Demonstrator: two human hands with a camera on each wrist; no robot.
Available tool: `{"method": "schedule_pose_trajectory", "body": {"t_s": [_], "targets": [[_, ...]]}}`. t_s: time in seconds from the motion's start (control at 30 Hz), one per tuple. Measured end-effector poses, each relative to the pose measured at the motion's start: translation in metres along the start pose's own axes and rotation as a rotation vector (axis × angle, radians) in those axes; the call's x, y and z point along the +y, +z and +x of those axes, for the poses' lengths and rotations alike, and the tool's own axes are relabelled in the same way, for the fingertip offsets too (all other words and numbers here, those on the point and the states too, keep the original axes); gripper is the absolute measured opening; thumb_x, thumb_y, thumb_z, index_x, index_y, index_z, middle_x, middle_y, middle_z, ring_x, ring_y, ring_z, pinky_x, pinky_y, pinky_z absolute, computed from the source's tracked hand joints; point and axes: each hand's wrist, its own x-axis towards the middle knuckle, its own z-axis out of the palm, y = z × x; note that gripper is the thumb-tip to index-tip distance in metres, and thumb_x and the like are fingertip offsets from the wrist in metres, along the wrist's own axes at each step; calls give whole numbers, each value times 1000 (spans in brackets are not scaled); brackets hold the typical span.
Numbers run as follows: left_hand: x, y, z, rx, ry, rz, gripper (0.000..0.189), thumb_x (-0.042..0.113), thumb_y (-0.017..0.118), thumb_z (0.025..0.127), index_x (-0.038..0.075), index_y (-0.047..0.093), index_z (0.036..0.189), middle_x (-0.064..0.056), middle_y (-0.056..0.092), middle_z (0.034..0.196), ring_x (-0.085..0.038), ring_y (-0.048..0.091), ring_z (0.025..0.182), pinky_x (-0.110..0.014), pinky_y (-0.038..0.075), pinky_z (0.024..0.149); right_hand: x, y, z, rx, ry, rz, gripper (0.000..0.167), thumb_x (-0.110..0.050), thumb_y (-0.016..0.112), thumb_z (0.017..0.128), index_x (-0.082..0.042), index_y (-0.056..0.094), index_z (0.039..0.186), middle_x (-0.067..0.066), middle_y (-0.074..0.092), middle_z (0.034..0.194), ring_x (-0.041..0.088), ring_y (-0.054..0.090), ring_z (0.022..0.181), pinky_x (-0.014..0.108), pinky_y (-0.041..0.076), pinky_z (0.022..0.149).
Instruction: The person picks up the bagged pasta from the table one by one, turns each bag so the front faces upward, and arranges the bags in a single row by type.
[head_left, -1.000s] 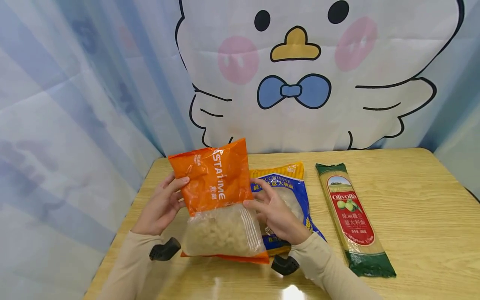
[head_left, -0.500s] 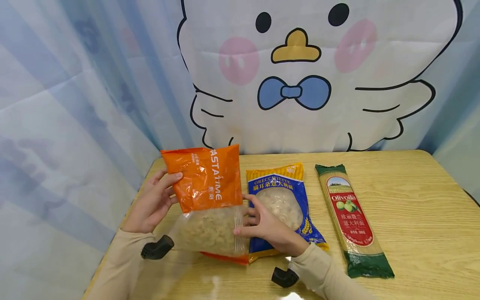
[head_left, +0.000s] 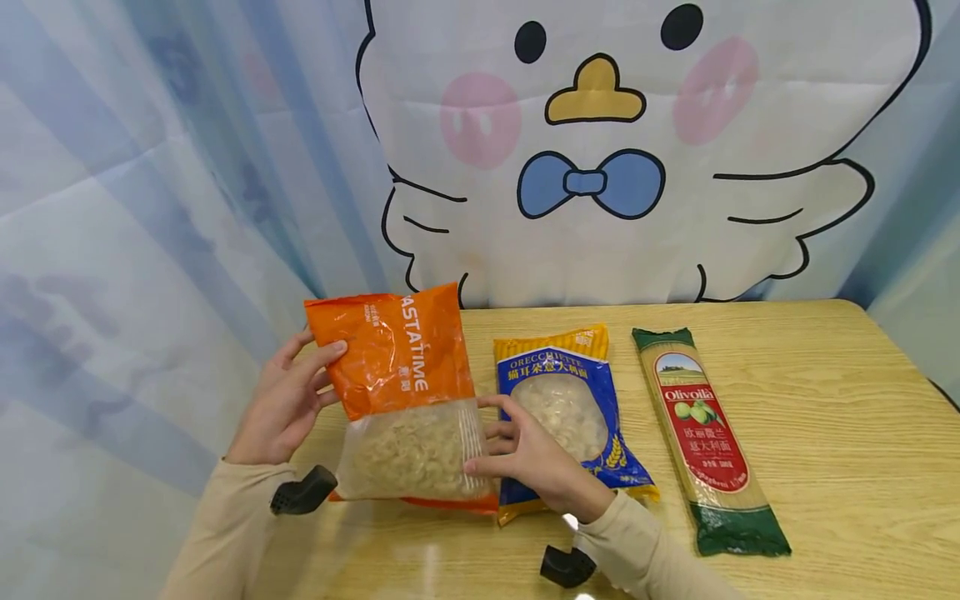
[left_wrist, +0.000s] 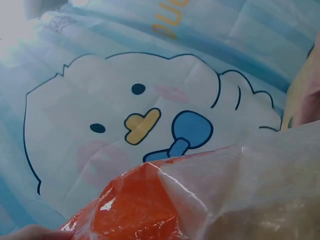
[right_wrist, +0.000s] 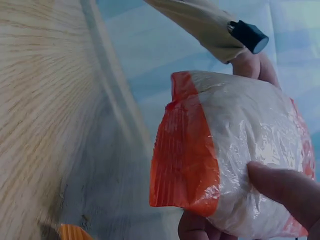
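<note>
An orange and clear plastic bag of short pasta (head_left: 397,354), printed PASTATIME, is held up over the left part of the table. My left hand (head_left: 276,408) grips its upper left edge, thumb on the front and fingers behind. Lower on the right side, my right hand (head_left: 536,458) pinches the clear part between thumb and fingers. The right wrist view shows that thumb (right_wrist: 280,187) pressing into the bulging bag (right_wrist: 240,120), whose orange end seam stands clear of the table. From the left wrist, mostly the bag's crinkled orange film (left_wrist: 137,202) shows.
Right beside the held bag lies a blue and yellow orecchiette bag (head_left: 562,408), partly behind the right hand. Further right, a long green-ended spaghetti pack (head_left: 705,433) lies slanted on the wooden table (head_left: 840,400). A cartoon-printed curtain (head_left: 600,258) hangs behind the table.
Both hands have shifted left with the pasta bag, uncovering more of the orecchiette bag. The right hand has slid lower along the bag's right side. The spaghetti pack stays put.
</note>
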Motion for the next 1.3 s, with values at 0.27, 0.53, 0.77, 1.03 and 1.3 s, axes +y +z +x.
{"method": "schedule_pose_trajectory", "body": {"t_s": [0.27,0.53,0.77,1.03,1.3], "targets": [[0,-5,7,27,-1,52,41,15,66,96,16,46,132,1,65,117,-16,73,92,-35,62,76,-3,-3,0,-12,31,36,76,-4,78,84,-13,37,147,16,64,115,28,70,100,36,59,77],[-7,-14,17,76,-31,128,41,16,70,93,16,48,128,3,68,110,-15,73,89,-35,62,75,-2,-3,0,-2,46,49,76,0,77,84,-10,37,147,15,63,110,23,70,91,36,59,76],[-14,-23,22,120,-66,128,44,16,73,92,15,50,129,6,72,99,-14,74,85,-33,62,71,-1,1,1,-22,63,38,75,-3,75,87,-15,36,150,14,64,110,21,69,85,36,60,73],[-20,-29,30,137,-96,143,47,17,75,90,16,48,129,7,72,97,-13,73,84,-32,62,71,0,1,2,-3,38,36,76,-3,75,87,-13,36,151,14,64,107,19,69,84,35,60,71],[-23,-38,32,162,-129,162,51,20,76,89,18,47,131,9,70,97,-12,73,83,-31,62,72,1,12,4,16,29,28,74,0,73,86,-11,37,150,14,62,106,19,68,83,34,59,70]]}}
